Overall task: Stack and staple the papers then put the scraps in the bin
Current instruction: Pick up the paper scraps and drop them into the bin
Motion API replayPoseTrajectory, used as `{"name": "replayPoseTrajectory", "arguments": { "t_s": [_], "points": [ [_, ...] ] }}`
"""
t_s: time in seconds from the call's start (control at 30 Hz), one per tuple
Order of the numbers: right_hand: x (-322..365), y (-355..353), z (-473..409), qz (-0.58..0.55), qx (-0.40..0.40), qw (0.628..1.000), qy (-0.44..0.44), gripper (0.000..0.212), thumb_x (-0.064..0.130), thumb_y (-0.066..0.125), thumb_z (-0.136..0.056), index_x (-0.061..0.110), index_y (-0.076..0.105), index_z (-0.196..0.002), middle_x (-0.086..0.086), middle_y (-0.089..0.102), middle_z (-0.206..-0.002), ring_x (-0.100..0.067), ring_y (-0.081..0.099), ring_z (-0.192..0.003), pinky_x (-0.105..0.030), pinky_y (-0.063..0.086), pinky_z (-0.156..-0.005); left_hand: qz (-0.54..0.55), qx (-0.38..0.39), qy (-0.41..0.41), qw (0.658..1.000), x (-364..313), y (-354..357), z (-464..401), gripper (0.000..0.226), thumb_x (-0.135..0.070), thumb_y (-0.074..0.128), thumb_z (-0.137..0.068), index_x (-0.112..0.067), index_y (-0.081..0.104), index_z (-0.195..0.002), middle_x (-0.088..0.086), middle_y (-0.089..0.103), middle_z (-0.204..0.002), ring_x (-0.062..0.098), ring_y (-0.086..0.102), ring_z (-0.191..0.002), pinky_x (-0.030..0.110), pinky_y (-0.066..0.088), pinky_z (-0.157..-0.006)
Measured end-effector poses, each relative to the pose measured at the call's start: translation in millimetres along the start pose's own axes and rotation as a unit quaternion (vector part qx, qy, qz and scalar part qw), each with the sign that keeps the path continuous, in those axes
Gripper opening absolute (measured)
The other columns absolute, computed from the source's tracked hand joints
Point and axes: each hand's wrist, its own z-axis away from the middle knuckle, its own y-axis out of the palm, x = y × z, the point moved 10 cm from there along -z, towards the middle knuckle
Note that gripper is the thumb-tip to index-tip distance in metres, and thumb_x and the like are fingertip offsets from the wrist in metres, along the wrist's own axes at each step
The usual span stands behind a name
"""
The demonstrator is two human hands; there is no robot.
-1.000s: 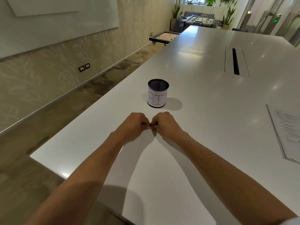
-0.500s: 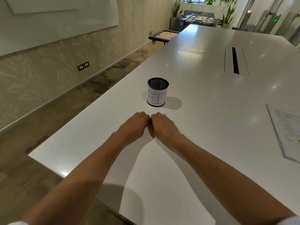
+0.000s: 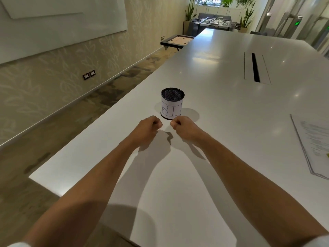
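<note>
A black mesh cup [image 3: 172, 104] with a white paper label reading "BIN" stands on the white table [image 3: 222, 113]. Just in front of it, my left hand [image 3: 147, 129] and my right hand [image 3: 185, 128] hover a little above the table, a small gap between them. Each hand is curled, thumb pinched against forefinger as if on a tiny paper scrap; the scraps themselves are hidden in the fingers. A stack of printed papers [image 3: 315, 145] lies flat at the right edge of view, far from both hands. No stapler is in view.
The table's left edge and near corner [image 3: 35, 177] drop to the floor on my left. A cable slot [image 3: 255, 67] is set into the table farther back. Game tables and plants stand beyond the far end.
My hands, pinched together a second ago, have moved forward towards the bin and pulled apart.
</note>
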Motion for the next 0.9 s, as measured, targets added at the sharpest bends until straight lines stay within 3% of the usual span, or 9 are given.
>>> {"name": "replayPoseTrajectory", "arguments": {
  "t_s": [0.07,0.13,0.27,0.4,0.53,0.63,0.73,0.9],
  "points": [
    [1.4,-9.2,-6.6,-0.068,-0.007,0.998,0.007,0.025,0.016,0.044,-0.101,0.012,0.046,-0.076,-0.003,0.041,-0.068,-0.017,0.037,-0.062,-0.03,0.032,-0.055,0.034,-0.016,0.006,0.999,-8.7,-9.5,-7.1,0.014,-0.014,0.043,-0.098,-0.012,0.055,-0.089,0.001,0.058,-0.089,0.016,0.051,-0.078,0.029,0.043,-0.072],
    [6.9,-19.8,-13.4,-0.118,-0.011,0.993,0.014,0.028,0.014,0.043,-0.102,0.012,0.045,-0.074,-0.004,0.039,-0.066,-0.015,0.036,-0.06,-0.029,0.03,-0.053,0.076,-0.024,0.006,0.997,-18.9,-17.9,-14.6,0.016,-0.017,0.045,-0.099,-0.008,0.056,-0.092,-0.001,0.055,-0.081,0.014,0.048,-0.071,0.025,0.041,-0.064],
    [26.2,-52.8,-27.2,-0.157,-0.043,0.987,0.005,0.031,0.013,0.043,-0.102,0.01,0.049,-0.072,-0.004,0.04,-0.065,-0.014,0.036,-0.058,-0.027,0.031,-0.052,0.098,-0.06,0.032,0.993,-49.1,-40.1,-35.2,0.016,-0.019,0.046,-0.1,-0.009,0.055,-0.092,-0.004,0.052,-0.072,0.007,0.044,-0.062,0.02,0.036,-0.056],
    [40.2,-82.1,-47.8,-0.131,-0.085,0.988,-0.005,0.023,0.015,0.044,-0.102,0.006,0.052,-0.082,-0.005,0.038,-0.065,-0.017,0.034,-0.06,-0.03,0.03,-0.053,0.071,-0.105,0.058,0.99,-74.6,-60.1,-63.1,0.015,-0.015,0.046,-0.099,-0.012,0.057,-0.09,-0.01,0.052,-0.073,0.003,0.046,-0.064,0.018,0.035,-0.056],
    [51.4,-101.9,-66.1,-0.062,-0.128,0.99,-0.008,0.024,0.015,0.047,-0.1,0.009,0.051,-0.077,-0.003,0.042,-0.065,-0.016,0.038,-0.059,-0.029,0.033,-0.056,0.039,-0.121,0.051,0.991,-83.8,-63.1,-94.8,0.013,-0.011,0.045,-0.097,-0.015,0.056,-0.09,-0.004,0.057,-0.083,0.015,0.053,-0.075,0.023,0.039,-0.061],
    [54.1,-106.7,-76.7,-0.004,-0.147,0.989,0.001,0.02,0.013,0.048,-0.098,0.01,0.058,-0.081,-0.006,0.06,-0.086,-0.02,0.053,-0.076,-0.028,0.044,-0.065,0.003,-0.132,0.055,0.99,-89.7,-65.6,-109.6,0.015,-0.007,0.047,-0.095,-0.011,0.061,-0.093,0.003,0.063,-0.093,0.017,0.057,-0.082,0.023,0.042,-0.065],
    [58.8,-105.3,-79.2,0.047,-0.161,0.986,-0.017,0.023,0.006,0.047,-0.096,0.006,0.07,-0.101,-0.008,0.068,-0.112,-0.023,0.063,-0.101,-0.03,0.05,-0.083,-0.063,-0.123,0.08,0.987,-91.2,-62.9,-115.6,0.018,-0.004,0.052,-0.092,-0.009,0.069,-0.094,0.007,0.069,-0.095,0.019,0.062,-0.086,0.028,0.047,-0.074],
    [61.5,-107.0,-76.5,0.067,-0.196,0.977,-0.049,0.021,0.0,0.059,-0.086,0.012,0.076,-0.091,-0.004,0.073,-0.095,-0.015,0.064,-0.087,-0.026,0.052,-0.083,-0.073,-0.132,0.085,0.985,-82.2,-65.3,-113.4,0.024,-0.001,0.056,-0.088,-0.015,0.071,-0.101,0.004,0.073,-0.09,0.016,0.065,-0.084,0.031,0.054,-0.079]
  ]
}}
